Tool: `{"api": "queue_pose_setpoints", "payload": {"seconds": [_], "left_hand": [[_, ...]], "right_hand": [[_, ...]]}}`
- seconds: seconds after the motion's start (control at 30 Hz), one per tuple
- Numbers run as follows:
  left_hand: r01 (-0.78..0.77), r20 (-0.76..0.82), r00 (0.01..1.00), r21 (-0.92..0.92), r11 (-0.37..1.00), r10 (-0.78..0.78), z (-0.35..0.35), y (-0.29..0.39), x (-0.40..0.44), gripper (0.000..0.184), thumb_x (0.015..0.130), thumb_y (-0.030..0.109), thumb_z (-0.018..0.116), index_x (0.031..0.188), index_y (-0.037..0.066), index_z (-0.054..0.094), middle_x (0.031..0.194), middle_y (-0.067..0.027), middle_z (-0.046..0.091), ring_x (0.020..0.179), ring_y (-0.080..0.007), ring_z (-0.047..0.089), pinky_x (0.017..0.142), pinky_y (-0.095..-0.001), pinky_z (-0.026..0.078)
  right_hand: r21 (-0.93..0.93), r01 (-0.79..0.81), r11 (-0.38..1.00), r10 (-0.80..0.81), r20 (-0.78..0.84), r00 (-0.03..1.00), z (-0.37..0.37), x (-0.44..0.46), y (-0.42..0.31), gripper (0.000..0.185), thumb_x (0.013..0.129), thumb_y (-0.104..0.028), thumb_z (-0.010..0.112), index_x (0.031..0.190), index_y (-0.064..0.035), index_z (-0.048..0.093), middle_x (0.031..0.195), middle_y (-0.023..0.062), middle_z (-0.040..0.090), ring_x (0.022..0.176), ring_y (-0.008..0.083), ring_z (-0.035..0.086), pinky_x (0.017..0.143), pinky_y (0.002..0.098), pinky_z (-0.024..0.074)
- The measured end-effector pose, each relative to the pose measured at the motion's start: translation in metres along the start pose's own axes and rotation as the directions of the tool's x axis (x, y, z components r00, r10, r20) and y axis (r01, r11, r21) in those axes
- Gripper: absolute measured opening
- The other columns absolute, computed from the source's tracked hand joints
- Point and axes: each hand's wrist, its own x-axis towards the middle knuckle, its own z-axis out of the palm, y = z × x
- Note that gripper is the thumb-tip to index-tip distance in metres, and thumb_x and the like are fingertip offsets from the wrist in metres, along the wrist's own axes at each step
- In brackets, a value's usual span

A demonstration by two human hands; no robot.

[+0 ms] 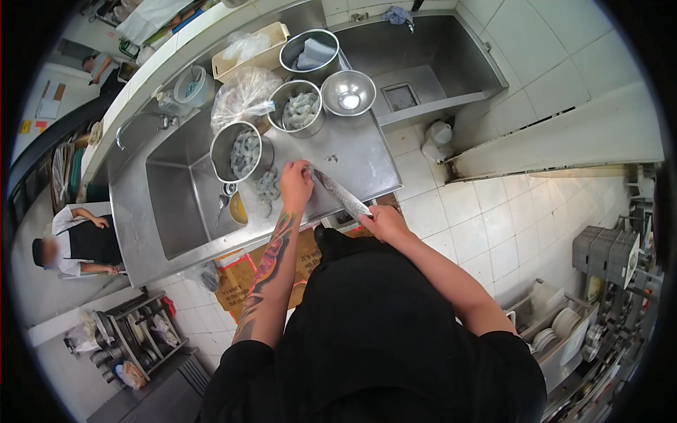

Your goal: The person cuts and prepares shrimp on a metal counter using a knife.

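My right hand [385, 223] is closed round the handle of a knife [343, 196], whose broad blade points up and left over the steel counter. By the blade's tip my left hand [296, 185] pinches something small, mostly hidden by the fingers. Left of that hand, a loose heap of greyish raw shrimp [265, 192] lies on the counter. More shrimp [245, 154] fill a steel pot [218, 149] behind the heap. A second steel pot [278, 116] also contains shrimp [302, 110].
A shiny steel bowl [349, 93], a pot with a grey-blue block [314, 53], a plastic bag [243, 95] and a beige bin [278, 34] stand behind. Sinks [180, 211] flank the worktop. A yellow-lined bowl [238, 209] sits near the left sink. A co-worker [88, 236] stands far left.
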Motion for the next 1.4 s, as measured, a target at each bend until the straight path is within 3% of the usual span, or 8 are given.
{"api": "queue_pose_setpoints", "payload": {"seconds": [0.1,0.33,0.6,0.8,1.13,1.23,1.33,1.4], "left_hand": [[0.020,-0.010,1.000,0.026,0.999,-0.020,0.000,0.004,0.001,0.013,0.090,0.006,0.071,0.103,0.008,0.072,0.096,-0.0163,0.065,0.084,-0.0371,0.070,0.077,-0.0463,0.056],[0.025,0.018,1.000,0.038,0.999,-0.026,-0.005,0.002,-0.002,0.012,0.089,0.009,0.074,0.098,0.008,0.067,0.100,-0.0166,0.062,0.087,-0.0387,0.067,0.076,-0.0495,0.054],[-0.027,0.053,0.998,0.049,0.998,0.025,-0.008,-0.001,-0.003,0.012,0.091,0.007,0.072,0.102,0.009,0.067,0.103,-0.0171,0.062,0.090,-0.0420,0.066,0.078,-0.0501,0.055],[-0.068,0.041,0.997,0.006,0.998,0.068,-0.008,-0.001,-0.003,0.012,0.093,0.004,0.068,0.104,0.010,0.068,0.103,-0.0170,0.062,0.090,-0.0427,0.067,0.077,-0.0500,0.055],[-0.079,0.065,0.995,0.051,0.996,0.076,-0.008,0.000,-0.002,0.008,0.094,0.006,0.068,0.102,0.010,0.066,0.103,-0.0163,0.062,0.090,-0.0431,0.067,0.076,-0.0507,0.055],[-0.125,0.029,0.992,0.026,0.992,0.124,-0.009,-0.005,-0.003,0.008,0.095,0.004,0.064,0.099,0.011,0.066,0.106,-0.0164,0.061,0.085,-0.0440,0.067,0.073,-0.0528,0.055],[-0.108,0.000,0.994,-0.023,0.994,0.108,-0.015,-0.006,0.004,0.006,0.096,0.004,0.065,0.101,0.006,0.067,0.097,-0.0162,0.062,0.084,-0.0378,0.067,0.073,-0.0444,0.057],[-0.175,-0.175,0.974,-0.170,0.970,0.145,-0.022,-0.003,0.021,0.007,0.099,0.008,0.068,0.104,0.003,0.069,0.092,-0.0144,0.065,0.077,-0.0251,0.068,0.067,-0.0374,0.057]], "right_hand": [[-0.124,0.073,0.990,-0.083,-0.081,0.993,0.005,0.004,0.011,0.044,0.101,-0.044,0.065,0.089,-0.0016,0.067,0.087,0.0237,0.072,0.091,0.0457,0.069,0.080,0.0566,0.0525],[-0.041,-0.007,0.999,0.004,-0.073,0.997,-0.012,-0.001,0.012,0.043,0.101,-0.043,0.066,0.090,-0.0013,0.068,0.087,0.0239,0.072,0.091,0.0462,0.069,0.082,0.0558,0.0538],[-0.148,0.007,0.989,-0.023,-0.110,0.994,-0.023,-0.002,0.004,0.039,0.101,-0.040,0.066,0.093,-0.0024,0.069,0.090,0.0229,0.073,0.094,0.0450,0.070,0.082,0.0567,0.0547],[-0.244,0.057,0.968,-0.066,-0.026,0.998,-0.026,-0.001,-0.007,0.037,0.101,-0.039,0.066,0.095,-0.0026,0.070,0.093,0.0225,0.074,0.097,0.0439,0.071,0.084,0.0564,0.0550],[-0.202,0.076,0.976,-0.092,-0.071,0.993,-0.025,0.001,-0.001,0.039,0.101,-0.040,0.067,0.095,-0.0017,0.071,0.096,0.0231,0.074,0.097,0.0440,0.070,0.086,0.0567,0.0547],[-0.164,0.017,0.986,-0.021,-0.022,1.000,-0.017,0.005,0.004,0.039,0.100,-0.041,0.067,0.096,-0.0017,0.072,0.095,0.0237,0.074,0.096,0.0441,0.070,0.085,0.0567,0.0545],[-0.163,0.029,0.986,-0.043,-0.081,0.996,-0.025,0.001,0.017,0.040,0.100,-0.042,0.067,0.097,-0.0025,0.072,0.095,0.0237,0.074,0.095,0.0442,0.070,0.084,0.0557,0.0543],[-0.085,-0.071,0.994,0.068,-0.036,0.997,-0.030,-0.001,0.021,0.041,0.101,-0.043,0.067,0.096,-0.0027,0.073,0.093,0.0225,0.074,0.093,0.0434,0.070,0.083,0.0535,0.0545]]}}
